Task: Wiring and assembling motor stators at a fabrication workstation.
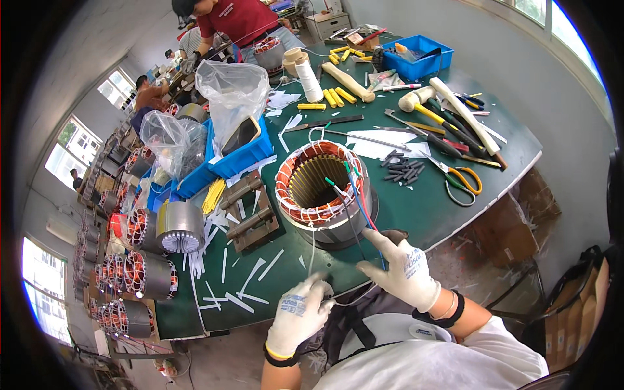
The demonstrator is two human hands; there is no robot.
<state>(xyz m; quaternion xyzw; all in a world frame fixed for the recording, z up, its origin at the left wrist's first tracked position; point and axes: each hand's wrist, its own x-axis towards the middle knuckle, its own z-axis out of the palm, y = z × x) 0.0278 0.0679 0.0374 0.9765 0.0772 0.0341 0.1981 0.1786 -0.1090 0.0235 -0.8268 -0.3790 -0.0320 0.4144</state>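
A motor stator (pixel 325 227) with copper windings laced in white cord stands upright near the front edge of the green table. My left hand (pixel 299 311), in a white glove, is closed around the white lacing cord (pixel 313 250), which runs taut down from the winding's near rim. A loose length of the cord curves from that hand toward the right. My right hand (pixel 404 268), also gloved, has thumb and forefinger spread beside the stator's lower right side. Blue, red and dark lead wires (pixel 361 201) with green tips hang over the rim toward it.
Left of the stator lie a metal cradle (pixel 252 221), paper strips and blue bins (pixel 250 156). Scissors (pixel 460 185), black sleeve pieces (pixel 403 170), mallets (pixel 419 99) and other hand tools cover the right. More stators (pixel 149 276) line the left; a person (pixel 237 23) works beyond.
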